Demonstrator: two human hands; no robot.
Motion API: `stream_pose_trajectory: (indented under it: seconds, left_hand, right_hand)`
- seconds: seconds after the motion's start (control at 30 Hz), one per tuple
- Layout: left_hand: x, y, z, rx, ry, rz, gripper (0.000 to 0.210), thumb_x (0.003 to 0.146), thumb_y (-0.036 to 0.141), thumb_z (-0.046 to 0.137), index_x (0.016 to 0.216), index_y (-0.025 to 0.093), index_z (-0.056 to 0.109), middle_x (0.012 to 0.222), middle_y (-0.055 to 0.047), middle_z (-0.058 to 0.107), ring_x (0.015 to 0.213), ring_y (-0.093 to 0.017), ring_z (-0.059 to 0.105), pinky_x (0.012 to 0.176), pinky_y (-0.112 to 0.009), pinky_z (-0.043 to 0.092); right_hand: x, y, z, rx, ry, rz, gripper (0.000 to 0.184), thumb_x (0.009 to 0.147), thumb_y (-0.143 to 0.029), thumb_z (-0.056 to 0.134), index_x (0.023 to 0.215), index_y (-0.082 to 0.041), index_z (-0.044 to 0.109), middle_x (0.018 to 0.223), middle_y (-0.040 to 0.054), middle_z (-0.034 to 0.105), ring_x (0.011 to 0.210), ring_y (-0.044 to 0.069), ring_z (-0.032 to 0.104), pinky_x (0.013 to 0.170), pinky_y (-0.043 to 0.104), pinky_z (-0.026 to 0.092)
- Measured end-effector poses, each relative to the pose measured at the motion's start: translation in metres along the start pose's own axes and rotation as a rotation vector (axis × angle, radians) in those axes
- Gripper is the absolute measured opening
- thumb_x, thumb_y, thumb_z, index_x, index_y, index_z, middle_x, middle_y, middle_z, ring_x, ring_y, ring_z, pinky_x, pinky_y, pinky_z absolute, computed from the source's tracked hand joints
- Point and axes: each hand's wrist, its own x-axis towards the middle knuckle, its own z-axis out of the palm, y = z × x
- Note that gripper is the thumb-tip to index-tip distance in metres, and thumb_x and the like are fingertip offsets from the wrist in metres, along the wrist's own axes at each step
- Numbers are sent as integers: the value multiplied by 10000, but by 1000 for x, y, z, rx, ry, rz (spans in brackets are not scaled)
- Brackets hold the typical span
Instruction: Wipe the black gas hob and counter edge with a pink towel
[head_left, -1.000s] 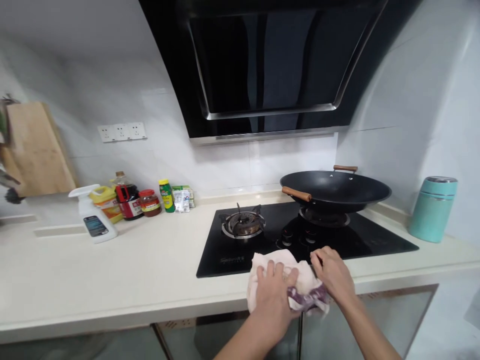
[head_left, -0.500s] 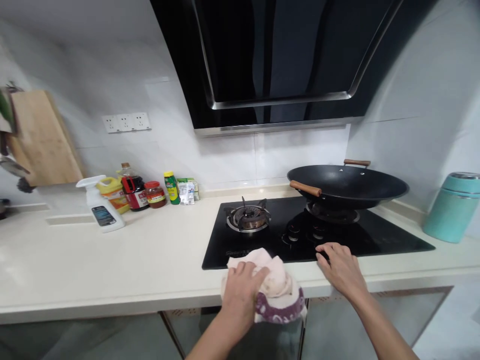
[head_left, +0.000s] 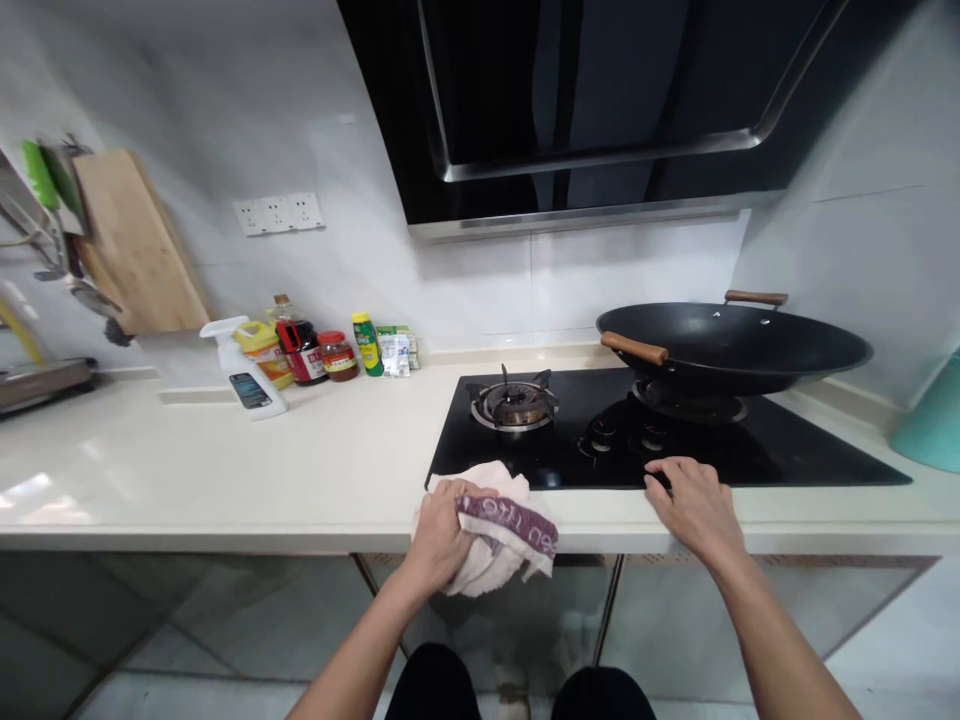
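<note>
Clock reference: 12 o'clock is taken toward the wall, 6 o'clock toward the body.
Cloth position: the cloth [head_left: 502,530] is bunched at the front edge of the tabletop [head_left: 352,480]; the near-left corner of the cooktop [head_left: 551,475] is overlapped, and the lower folds are hung over the edge at 6 o'clock.
Left hand: the left hand [head_left: 442,535] is clamped on the cloth at its 9 o'clock side; the bulk is carried toward 3 o'clock.
Cloth axis: no clear long axis is shown by the bunch; the purple band is slanted from about 10 to 4 o'clock.
Right hand: the right hand [head_left: 697,505] is placed at 3 o'clock from the cloth, well apart; its fingers are loosely bent, and nothing is seen gripped. Contact with the cooktop cannot be told.
Nearer hand: left.
Left burner: the burner [head_left: 517,405] is located between 12 and 1 o'clock from the cloth, not touched.
Wok: the wok [head_left: 735,340] is seated between 12 and 1 o'clock from the right hand.
</note>
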Motion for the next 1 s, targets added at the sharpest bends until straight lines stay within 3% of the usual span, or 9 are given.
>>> stream_pose_trajectory:
  seconds: [0.17,0.3,0.6,0.7,0.87,0.93,1.0]
  left_hand:
    - [6,5,2,-112,123,-178,415,826,214,595,1239,243,612,1220,-54,685,1122,-236,631,969,-376,482]
    - [14,8,2,-120,206,-319,494,832,226,594,1314,223,488,1122,-58,705,991,-220,681,860,-334,510]
    - [49,15,-6,211,106,-497,257,917,306,534,1173,283,531,952,-35,709,941,-272,683,827,-363,467]
    - [43,18,5,202,179,-370,276,900,227,511,1174,264,518,1052,-47,678,1013,-247,647,880,-365,466]
    - [21,14,26,247,447,-34,356,755,64,489,1079,195,561,1133,-113,573,1134,-283,518,977,-444,428]
    - [13,11,28,235,424,67,327,754,60,482,1030,203,584,1079,-96,574,1071,-271,522,946,-437,429]
    - [7,9,28,227,323,172,278,780,62,461,960,214,608,1007,-68,587,985,-240,540,889,-398,425]
  right_hand:
    - [-1,-1,-3,14,-15,19,382,953,-455,374,1143,-286,659,1255,73,602,1139,306,482,901,469,410]
    - [-1,-1,-4,20,-19,23,378,949,-453,377,1133,-284,662,1258,74,600,1146,308,480,904,471,414]
    - [-1,-2,-4,3,-22,36,381,953,-454,371,1137,-290,662,1254,69,600,1138,302,480,893,449,412]
    - [-2,-2,-5,10,-24,32,388,955,-451,369,1141,-279,663,1251,77,600,1136,305,479,895,453,405]
    - [-3,-4,-7,15,-18,29,396,955,-445,366,1145,-269,665,1254,85,600,1136,309,474,901,466,402]
    - [-3,-4,-7,19,-22,35,399,953,-446,365,1146,-269,666,1256,87,598,1141,311,472,905,471,401]
    - [-3,-5,-7,21,-28,38,403,951,-451,362,1144,-271,666,1258,87,596,1145,314,471,903,472,403]
